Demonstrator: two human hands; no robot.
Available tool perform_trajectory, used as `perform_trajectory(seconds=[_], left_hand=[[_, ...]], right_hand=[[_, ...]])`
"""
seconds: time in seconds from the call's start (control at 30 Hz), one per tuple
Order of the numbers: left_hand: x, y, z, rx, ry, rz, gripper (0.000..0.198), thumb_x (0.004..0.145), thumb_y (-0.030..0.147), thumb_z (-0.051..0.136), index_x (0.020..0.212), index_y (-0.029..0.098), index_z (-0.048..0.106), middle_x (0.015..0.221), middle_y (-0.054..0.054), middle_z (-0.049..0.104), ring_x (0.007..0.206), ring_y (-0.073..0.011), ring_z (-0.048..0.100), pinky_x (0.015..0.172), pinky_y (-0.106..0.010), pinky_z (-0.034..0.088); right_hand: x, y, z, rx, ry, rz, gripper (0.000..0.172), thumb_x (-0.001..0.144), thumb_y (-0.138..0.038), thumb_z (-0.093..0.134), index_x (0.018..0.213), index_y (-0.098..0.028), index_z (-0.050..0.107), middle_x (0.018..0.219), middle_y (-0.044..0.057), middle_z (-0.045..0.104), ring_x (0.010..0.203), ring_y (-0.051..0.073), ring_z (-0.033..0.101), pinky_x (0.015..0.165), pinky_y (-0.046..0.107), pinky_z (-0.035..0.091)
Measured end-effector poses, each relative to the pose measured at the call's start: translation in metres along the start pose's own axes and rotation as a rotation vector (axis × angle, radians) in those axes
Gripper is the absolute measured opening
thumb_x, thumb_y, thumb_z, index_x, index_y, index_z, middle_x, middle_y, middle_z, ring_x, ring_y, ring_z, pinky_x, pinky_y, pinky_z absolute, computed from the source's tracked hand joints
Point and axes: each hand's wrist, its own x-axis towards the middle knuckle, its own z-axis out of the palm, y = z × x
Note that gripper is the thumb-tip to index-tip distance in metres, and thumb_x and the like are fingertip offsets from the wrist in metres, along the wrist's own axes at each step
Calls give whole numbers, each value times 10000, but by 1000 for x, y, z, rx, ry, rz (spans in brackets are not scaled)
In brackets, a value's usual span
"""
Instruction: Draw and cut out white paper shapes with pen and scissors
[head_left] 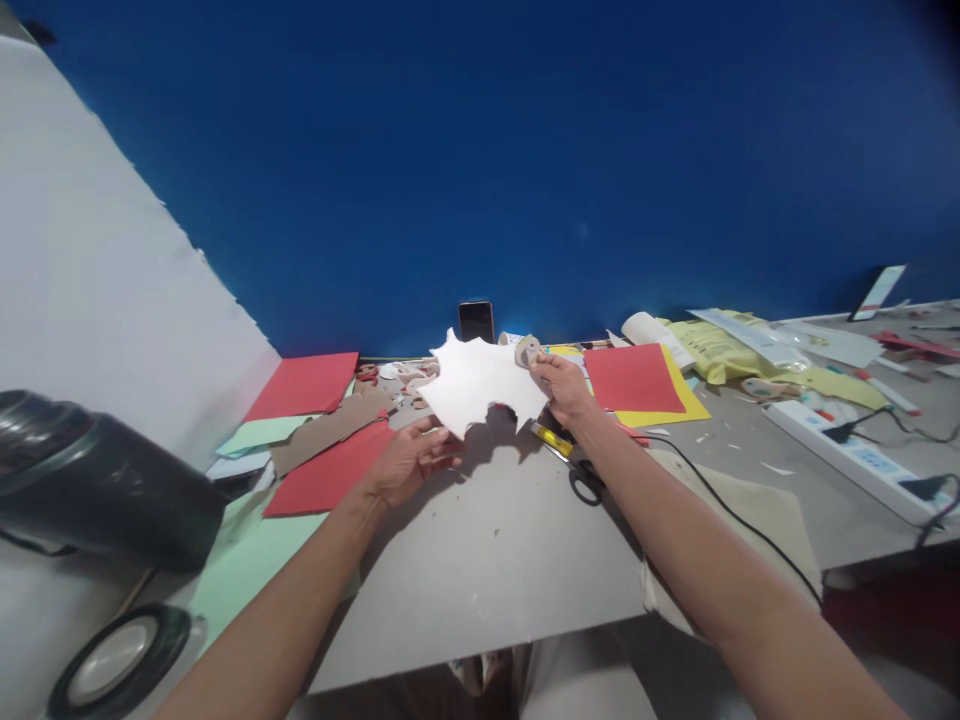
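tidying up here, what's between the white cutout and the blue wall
In the head view, a phone stands between the white cutout and the blue wall.

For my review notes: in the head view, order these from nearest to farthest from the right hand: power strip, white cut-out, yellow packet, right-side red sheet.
1. White cut-out: touching the right hand, extending left.
2. Right-side red sheet: just right of it.
3. Yellow packet: farther right, toward the back.
4. Power strip: rightmost of the four.
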Motion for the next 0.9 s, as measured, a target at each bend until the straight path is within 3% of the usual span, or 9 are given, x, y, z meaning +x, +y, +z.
perform_trajectory(seconds=[0.13,0.37,0.47,0.6,0.8,0.9], left_hand=[[1,-3,3,51,58,47,225,781,245,811,944,109,735,966,-154,764,765,-194,715,654,-295,600],[7,5,-8,-25,283,189,211,779,258,784,899,127,669,808,-55,710,661,-150,674,525,-229,536],[10,4,-13,-61,355,262,240,773,293,799,823,145,616,718,2,626,624,-143,649,511,-236,541],[15,-2,-18,-60,415,355,340,781,388,803,714,165,554,574,48,510,508,-102,538,522,-241,547],[17,-2,-19,-98,505,445,348,800,416,788,709,167,563,615,38,538,562,-98,545,637,-287,609],[18,-1,-20,-158,540,459,311,821,382,774,726,171,567,658,34,564,608,-105,570,733,-355,641]], right_hand=[[-4,1,3,-64,-40,8,314,494,-237,781,767,-196,631,686,-16,659,591,135,564,515,258,442],[-13,-13,4,-108,-152,77,347,507,-295,824,747,-196,594,768,14,665,691,139,589,563,229,449],[-12,-18,-1,-94,-176,66,343,508,-285,839,754,-193,618,688,-14,620,631,115,545,567,237,456],[-14,-16,-2,-194,-298,18,310,574,-321,833,819,-180,706,659,-30,606,574,90,494,545,242,420],[-35,1,14,-497,-495,-48,269,672,-363,822,852,-173,759,698,13,693,573,116,549,565,271,439],[-43,11,21,-579,-517,-85,209,687,-343,801,808,-178,762,744,21,721,616,124,581,582,261,448]])
